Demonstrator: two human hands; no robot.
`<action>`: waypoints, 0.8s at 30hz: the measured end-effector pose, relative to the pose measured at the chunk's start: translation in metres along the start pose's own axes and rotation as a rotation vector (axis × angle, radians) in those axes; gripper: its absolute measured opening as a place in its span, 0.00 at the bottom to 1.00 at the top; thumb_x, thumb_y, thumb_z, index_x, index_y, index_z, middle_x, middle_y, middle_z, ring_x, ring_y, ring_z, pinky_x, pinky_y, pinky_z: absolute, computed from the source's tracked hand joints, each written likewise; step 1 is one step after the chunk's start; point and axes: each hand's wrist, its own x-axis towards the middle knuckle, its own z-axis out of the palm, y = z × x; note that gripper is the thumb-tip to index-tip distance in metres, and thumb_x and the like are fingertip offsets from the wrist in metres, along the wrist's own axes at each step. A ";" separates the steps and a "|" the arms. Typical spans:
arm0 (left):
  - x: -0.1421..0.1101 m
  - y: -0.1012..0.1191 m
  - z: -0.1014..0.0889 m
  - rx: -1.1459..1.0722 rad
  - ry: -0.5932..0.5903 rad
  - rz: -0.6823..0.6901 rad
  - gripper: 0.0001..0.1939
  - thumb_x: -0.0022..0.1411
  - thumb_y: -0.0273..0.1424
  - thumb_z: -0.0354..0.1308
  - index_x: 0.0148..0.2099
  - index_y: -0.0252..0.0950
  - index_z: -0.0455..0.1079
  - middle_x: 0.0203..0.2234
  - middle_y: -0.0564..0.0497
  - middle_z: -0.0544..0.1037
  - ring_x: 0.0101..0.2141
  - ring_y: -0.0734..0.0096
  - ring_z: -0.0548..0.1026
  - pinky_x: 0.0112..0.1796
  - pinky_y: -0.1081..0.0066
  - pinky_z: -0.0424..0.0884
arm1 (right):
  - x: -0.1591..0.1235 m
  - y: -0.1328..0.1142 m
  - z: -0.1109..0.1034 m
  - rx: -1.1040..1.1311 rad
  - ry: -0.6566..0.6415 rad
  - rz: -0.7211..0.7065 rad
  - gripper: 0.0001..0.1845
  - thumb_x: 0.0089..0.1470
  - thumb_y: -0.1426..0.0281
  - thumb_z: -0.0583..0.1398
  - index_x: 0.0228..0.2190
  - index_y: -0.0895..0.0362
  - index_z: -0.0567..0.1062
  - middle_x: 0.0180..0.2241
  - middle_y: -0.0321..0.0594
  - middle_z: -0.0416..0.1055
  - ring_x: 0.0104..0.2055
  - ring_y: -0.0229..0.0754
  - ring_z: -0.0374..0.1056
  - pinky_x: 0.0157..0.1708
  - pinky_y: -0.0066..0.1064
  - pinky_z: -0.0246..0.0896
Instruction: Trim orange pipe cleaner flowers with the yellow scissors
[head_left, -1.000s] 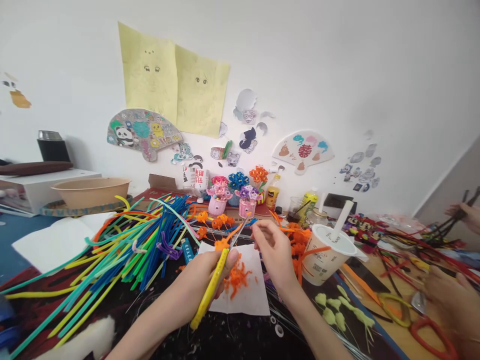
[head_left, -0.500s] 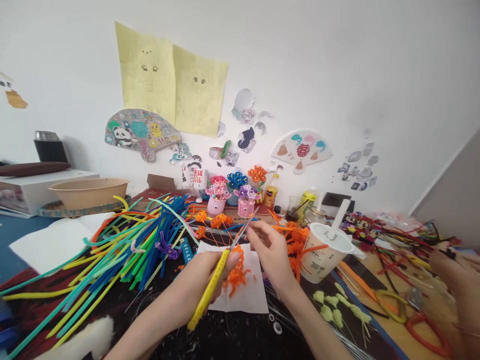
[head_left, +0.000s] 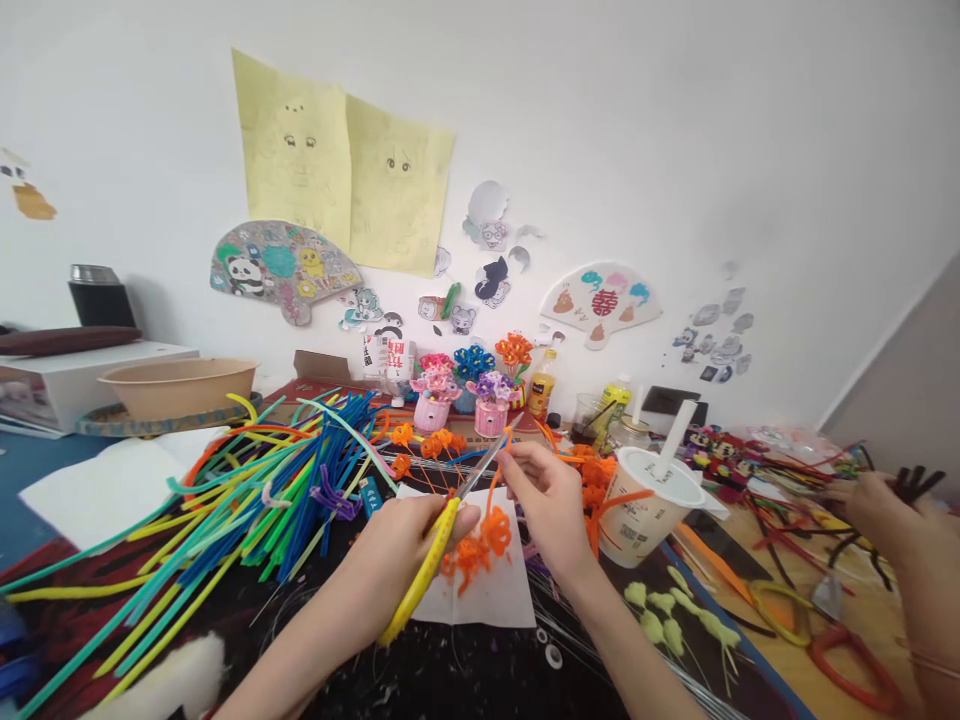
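- Scissors [head_left: 426, 570]: long yellow handles, slim metal blades close together, held aslant in the left hand [head_left: 431, 535], tips pointing up and away to the right.
- Orange flower [head_left: 496, 531]: fuzzy, curled petals, hanging over the white paper, its thin orange stem arching up to the right hand [head_left: 541, 490], where the fingertips pinch it beside the blade tips.

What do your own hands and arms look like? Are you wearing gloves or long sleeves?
No gloves: my left hand and right hand are bare, with slim fingers. No sleeves show on my forearms, and I see no rings or watch. My upper arms are out of view.
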 end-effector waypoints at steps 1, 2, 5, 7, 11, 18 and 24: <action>0.000 0.000 -0.001 0.040 0.009 0.013 0.26 0.58 0.55 0.48 0.23 0.38 0.56 0.14 0.59 0.61 0.16 0.77 0.58 0.18 0.75 0.52 | 0.000 0.000 0.000 0.002 0.007 0.000 0.15 0.52 0.58 0.62 0.28 0.58 0.74 0.21 0.35 0.69 0.23 0.39 0.65 0.24 0.29 0.60; -0.001 0.000 -0.003 0.071 0.010 0.032 0.26 0.59 0.55 0.47 0.24 0.38 0.57 0.16 0.58 0.63 0.17 0.77 0.59 0.19 0.75 0.52 | 0.000 0.000 0.000 -0.003 0.011 -0.004 0.15 0.52 0.58 0.62 0.27 0.58 0.74 0.21 0.35 0.69 0.23 0.39 0.64 0.23 0.29 0.60; -0.003 0.002 -0.006 0.119 -0.007 0.069 0.27 0.61 0.55 0.43 0.25 0.37 0.60 0.19 0.56 0.65 0.20 0.75 0.61 0.21 0.75 0.54 | 0.000 0.000 0.001 -0.024 0.018 -0.013 0.15 0.51 0.58 0.62 0.26 0.58 0.74 0.21 0.35 0.69 0.22 0.38 0.63 0.23 0.29 0.59; -0.004 0.003 -0.006 0.134 -0.007 0.063 0.28 0.61 0.55 0.42 0.26 0.37 0.61 0.20 0.56 0.65 0.22 0.74 0.62 0.22 0.75 0.55 | 0.000 -0.001 0.001 -0.028 0.019 -0.017 0.14 0.52 0.58 0.62 0.27 0.58 0.75 0.22 0.36 0.69 0.22 0.38 0.63 0.23 0.29 0.59; -0.006 0.004 -0.008 0.110 0.001 0.079 0.27 0.62 0.54 0.41 0.27 0.37 0.62 0.21 0.56 0.65 0.22 0.73 0.62 0.23 0.75 0.57 | 0.000 -0.001 -0.001 -0.040 0.000 -0.035 0.14 0.53 0.59 0.61 0.28 0.58 0.75 0.21 0.36 0.69 0.23 0.38 0.63 0.23 0.29 0.59; 0.000 0.001 -0.021 0.327 0.095 0.023 0.24 0.60 0.53 0.44 0.26 0.38 0.60 0.21 0.52 0.70 0.24 0.67 0.69 0.25 0.72 0.60 | 0.002 -0.002 -0.005 -0.043 0.049 -0.040 0.15 0.53 0.58 0.61 0.26 0.57 0.75 0.22 0.37 0.70 0.24 0.40 0.64 0.24 0.29 0.59; -0.002 0.003 -0.037 0.971 0.292 -0.036 0.16 0.62 0.43 0.51 0.38 0.37 0.70 0.33 0.44 0.78 0.33 0.53 0.77 0.28 0.68 0.62 | 0.009 0.001 -0.022 0.001 0.319 -0.081 0.16 0.54 0.57 0.59 0.30 0.58 0.76 0.26 0.39 0.71 0.27 0.40 0.64 0.26 0.30 0.59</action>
